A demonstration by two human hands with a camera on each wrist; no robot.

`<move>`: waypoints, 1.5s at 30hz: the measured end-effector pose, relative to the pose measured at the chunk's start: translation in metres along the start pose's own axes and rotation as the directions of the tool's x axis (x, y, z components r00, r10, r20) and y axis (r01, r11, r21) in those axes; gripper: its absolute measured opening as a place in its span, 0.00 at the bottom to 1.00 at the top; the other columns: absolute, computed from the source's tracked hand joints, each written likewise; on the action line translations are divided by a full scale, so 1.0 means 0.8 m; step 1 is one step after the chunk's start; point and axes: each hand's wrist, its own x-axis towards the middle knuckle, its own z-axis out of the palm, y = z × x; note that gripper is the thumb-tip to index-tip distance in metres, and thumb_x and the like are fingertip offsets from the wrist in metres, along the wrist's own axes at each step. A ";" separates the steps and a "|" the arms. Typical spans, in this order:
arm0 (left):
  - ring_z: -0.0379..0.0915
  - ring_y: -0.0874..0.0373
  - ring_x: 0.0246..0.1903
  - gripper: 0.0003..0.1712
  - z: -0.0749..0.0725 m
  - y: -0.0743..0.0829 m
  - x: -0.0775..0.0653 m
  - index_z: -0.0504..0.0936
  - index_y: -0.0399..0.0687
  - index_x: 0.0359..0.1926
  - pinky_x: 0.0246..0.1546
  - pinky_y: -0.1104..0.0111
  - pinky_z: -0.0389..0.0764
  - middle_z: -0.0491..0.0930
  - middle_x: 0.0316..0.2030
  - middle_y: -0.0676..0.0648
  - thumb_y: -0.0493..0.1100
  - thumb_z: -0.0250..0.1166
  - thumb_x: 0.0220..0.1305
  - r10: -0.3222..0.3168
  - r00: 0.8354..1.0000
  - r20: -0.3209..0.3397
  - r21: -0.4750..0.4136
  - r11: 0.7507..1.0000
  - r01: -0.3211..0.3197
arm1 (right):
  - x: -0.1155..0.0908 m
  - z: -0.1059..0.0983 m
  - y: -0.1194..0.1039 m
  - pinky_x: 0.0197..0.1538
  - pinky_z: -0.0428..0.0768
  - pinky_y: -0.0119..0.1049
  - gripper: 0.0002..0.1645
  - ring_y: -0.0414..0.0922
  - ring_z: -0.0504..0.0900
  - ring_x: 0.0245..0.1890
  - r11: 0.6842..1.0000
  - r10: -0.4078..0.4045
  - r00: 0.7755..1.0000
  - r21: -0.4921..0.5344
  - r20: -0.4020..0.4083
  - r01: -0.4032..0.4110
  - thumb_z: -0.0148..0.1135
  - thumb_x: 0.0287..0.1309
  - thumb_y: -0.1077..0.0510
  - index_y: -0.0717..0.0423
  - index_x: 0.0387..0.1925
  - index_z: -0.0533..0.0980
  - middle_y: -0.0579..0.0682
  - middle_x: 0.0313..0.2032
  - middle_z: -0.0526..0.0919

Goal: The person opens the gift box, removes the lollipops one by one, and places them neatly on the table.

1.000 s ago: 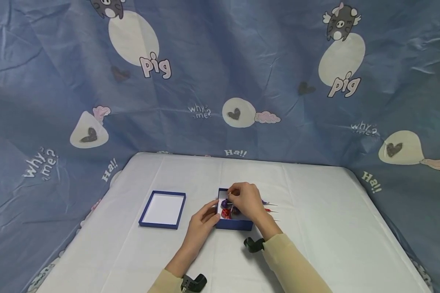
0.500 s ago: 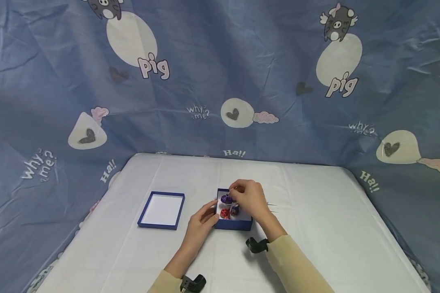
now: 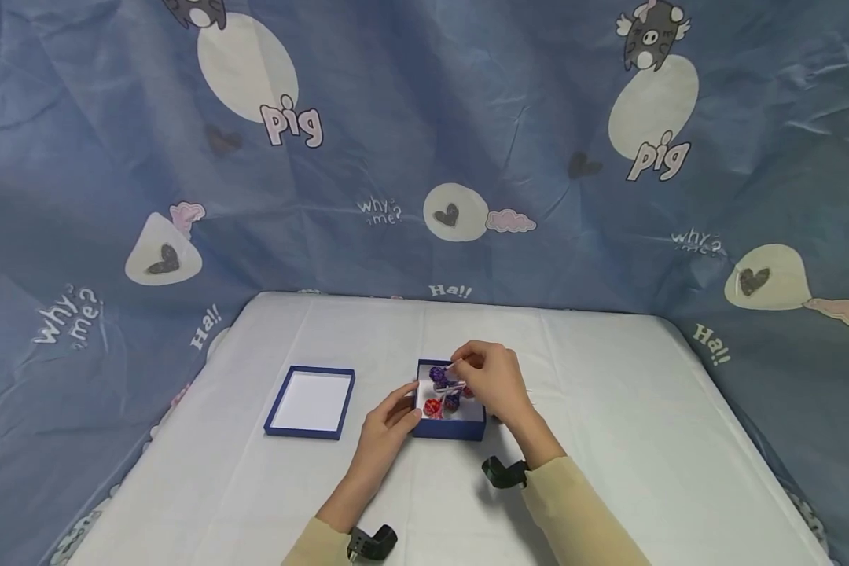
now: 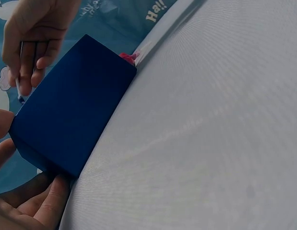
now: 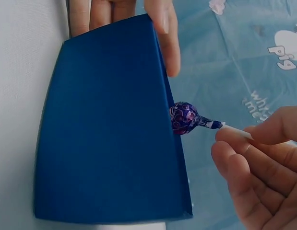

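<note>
My left hand (image 3: 384, 431) holds the left side of an open blue box (image 3: 450, 430), thumb near its front corner and fingers along the wall and rim. Over the box's far right part, my right hand (image 3: 494, 381) pinches the white stick of a purple-wrapped lollipop (image 5: 184, 118) between thumb and fingers. In the right wrist view its round head is at the box's rim, partly hidden by the wall. Inside the box lie a red lollipop (image 3: 433, 407), a dark blue lollipop (image 3: 452, 402) and others partly covered by the right hand.
A shallow blue-rimmed lid (image 3: 272, 431) with a white inside lies left of the box on the white tablecloth (image 3: 205, 472). A red wrapper (image 4: 127, 58) shows beside the box's far end in the left wrist view. Patterned blue cloth (image 3: 354, 259) hangs behind.
My right hand has shifted slightly right and away from me, uncovering more lollipops in the box. My left hand stays at the box's left side.
</note>
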 end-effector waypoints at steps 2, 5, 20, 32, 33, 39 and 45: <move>0.73 0.46 0.61 0.27 -0.001 0.000 0.002 0.77 0.55 0.67 0.60 0.67 0.76 0.76 0.61 0.38 0.42 0.67 0.68 0.002 1.000 -0.003 0.004 1.000 -0.002 | 0.000 -0.004 -0.001 0.33 0.83 0.41 0.07 0.39 0.85 0.28 1.000 0.000 1.000 -0.006 -0.008 0.000 0.63 0.60 0.61 0.51 0.35 0.86 0.45 0.28 0.88; 0.73 0.46 0.61 0.27 -0.003 0.000 0.005 0.77 0.55 0.67 0.60 0.67 0.77 0.76 0.61 0.37 0.43 0.68 0.67 0.007 1.000 -0.004 0.010 1.000 -0.007 | -0.001 -0.010 0.000 0.37 0.82 0.42 0.06 0.39 0.86 0.28 1.000 0.006 1.000 0.001 -0.017 -0.006 0.65 0.59 0.61 0.51 0.35 0.86 0.44 0.28 0.88; 0.73 0.47 0.62 0.27 -0.003 0.005 0.006 0.77 0.56 0.67 0.61 0.67 0.75 0.76 0.62 0.38 0.42 0.67 0.68 0.018 1.000 -0.006 0.022 1.000 -0.018 | -0.008 -0.042 0.015 0.31 0.82 0.41 0.05 0.46 0.86 0.29 0.997 0.069 0.995 0.047 -0.069 -0.066 0.67 0.58 0.59 0.50 0.36 0.86 0.42 0.25 0.86; 0.72 0.47 0.62 0.27 -0.003 0.005 0.010 0.76 0.54 0.67 0.62 0.68 0.75 0.75 0.62 0.38 0.41 0.67 0.68 0.004 1.000 -0.011 0.012 1.000 -0.004 | -0.008 -0.063 0.036 0.37 0.87 0.43 0.06 0.55 0.88 0.35 0.984 0.126 0.988 0.134 -0.089 -0.114 0.64 0.60 0.60 0.51 0.37 0.85 0.48 0.31 0.89; 0.72 0.47 0.62 0.27 -0.003 0.006 0.009 0.76 0.54 0.67 0.62 0.68 0.74 0.75 0.62 0.38 0.41 0.66 0.69 0.002 1.000 -0.012 0.011 1.000 -0.001 | -0.008 -0.064 0.038 0.38 0.87 0.44 0.06 0.55 0.88 0.35 0.984 0.129 0.987 0.133 -0.092 -0.116 0.63 0.60 0.60 0.50 0.36 0.85 0.48 0.31 0.89; 0.71 0.41 0.63 0.27 0.002 0.025 -0.001 0.75 0.48 0.68 0.62 0.66 0.75 0.73 0.62 0.33 0.37 0.64 0.70 -0.012 1.000 -0.005 0.031 0.999 0.012 | -0.007 -0.073 0.047 0.37 0.87 0.47 0.07 0.48 0.87 0.32 0.985 0.134 0.986 0.123 -0.103 -0.121 0.62 0.61 0.61 0.51 0.37 0.85 0.46 0.31 0.89; 0.70 0.40 0.63 0.27 0.004 0.021 -0.006 0.75 0.48 0.68 0.62 0.65 0.76 0.73 0.62 0.33 0.38 0.64 0.70 -0.014 1.000 0.001 0.025 1.000 0.014 | -0.006 -0.082 0.058 0.36 0.86 0.38 0.08 0.44 0.87 0.31 0.985 0.149 0.983 0.105 -0.108 -0.138 0.62 0.63 0.59 0.56 0.40 0.85 0.46 0.32 0.89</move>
